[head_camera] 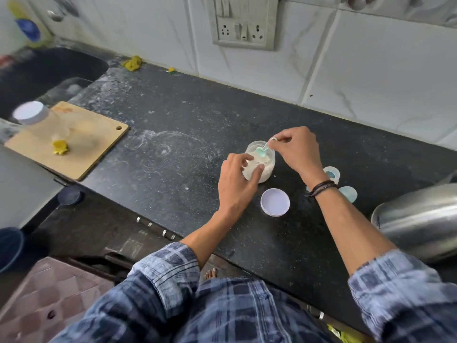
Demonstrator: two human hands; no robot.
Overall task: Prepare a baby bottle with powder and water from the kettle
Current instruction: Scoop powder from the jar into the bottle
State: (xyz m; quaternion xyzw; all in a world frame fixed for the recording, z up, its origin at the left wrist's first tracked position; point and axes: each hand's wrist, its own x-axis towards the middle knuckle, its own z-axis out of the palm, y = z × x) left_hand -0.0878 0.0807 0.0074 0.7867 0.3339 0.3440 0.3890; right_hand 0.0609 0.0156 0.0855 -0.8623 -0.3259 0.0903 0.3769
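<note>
Standing just right of the middle of the frame on a black speckled counter (pixel 173 169), a small clear jar (pixel 268 168) holds white powder and has no lid on. The left hand (pixel 235 184) grips it from the lower left, thumb and fingers curled around its side. A little teal scoop (pixel 260 151) has its bowl inside the jar's mouth, and its thin handle slants up to the right. The right hand (pixel 299 149) pinches the end of that handle between thumb and forefinger, with the other fingers loosely curled behind. A dark braided band (pixel 322 187) circles the right wrist.

A round white lid (pixel 275 202) lies open side up on the counter just below the jar, apart from it. Round teal plastic pieces (pixel 349 193) sit just right of the jar, partly hidden behind the right wrist; what they are cannot be told. At the right edge of the frame is the rounded body of a steel kettle (pixel 420 221), blurred and cut off.

Toward the left, a wooden cutting board (pixel 81 154) carries a second clear jar with a white lid (pixel 32 115) and a small yellow lump (pixel 60 147). A dark sink (pixel 49 70) fills the upper left. A socket panel (pixel 244 23) is set in the white tiled wall at the top centre. Blue plaid sleeves, pushed up the forearms, fill the bottom of the frame.
</note>
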